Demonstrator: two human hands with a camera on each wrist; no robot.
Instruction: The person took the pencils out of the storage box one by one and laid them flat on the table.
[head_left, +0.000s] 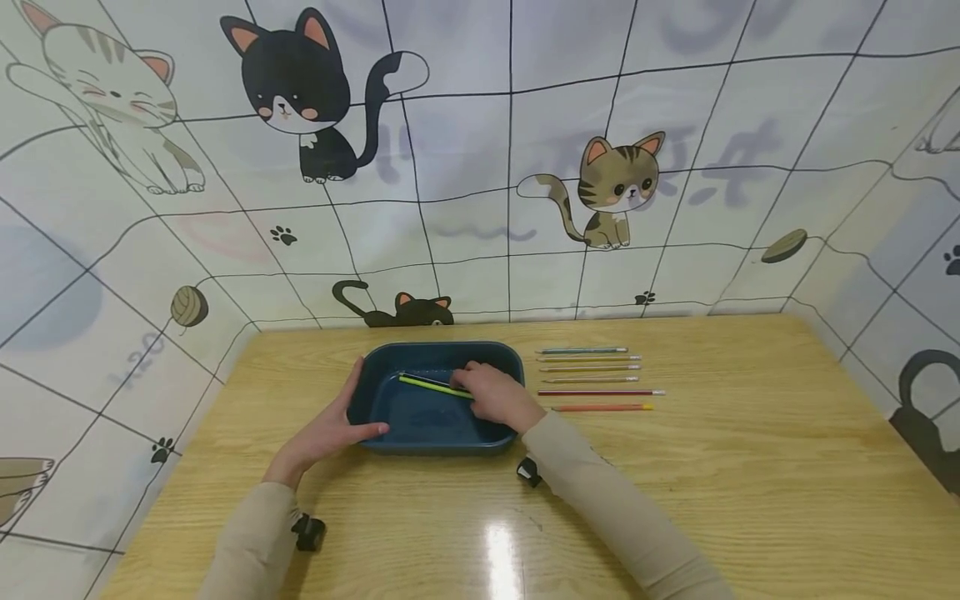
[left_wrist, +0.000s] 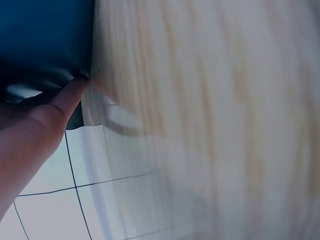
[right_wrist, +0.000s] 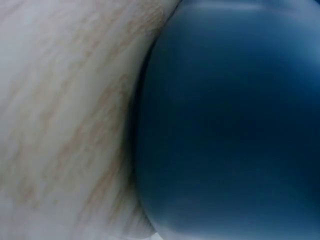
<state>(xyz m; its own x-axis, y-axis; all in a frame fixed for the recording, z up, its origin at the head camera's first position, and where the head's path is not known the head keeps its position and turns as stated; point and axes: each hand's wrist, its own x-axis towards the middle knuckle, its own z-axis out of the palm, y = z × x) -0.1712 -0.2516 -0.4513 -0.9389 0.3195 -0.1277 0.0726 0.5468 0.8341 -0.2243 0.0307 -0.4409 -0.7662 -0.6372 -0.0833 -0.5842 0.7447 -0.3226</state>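
A dark blue rectangular plastic basin (head_left: 427, 448) sits on the table. My left hand (head_left: 330, 429) holds its left side, thumb over the front-left rim and fingers along the outer wall; in the left wrist view a finger (left_wrist: 70, 97) of it touches the blue wall. Inside the basin lie a yellow-green pencil (head_left: 431, 384) and, just behind it, a thin dark pencil (head_left: 425, 379). My right hand (head_left: 491, 393) reaches in over the right side, bent fingers at the pencils' right ends. Whether it pinches one is hidden. The right wrist view has only the basin's outer wall (right_wrist: 225, 125) and the table.
Right of the basin, several pencils lie in a row: a teal one (head_left: 581, 350) at the back, yellowish ones (head_left: 588, 368), a dark red one (head_left: 600, 392) and an orange one (head_left: 603, 407) in front. A cat-patterned sheet (head_left: 472, 208) rises behind the wooden table (head_left: 712, 467).
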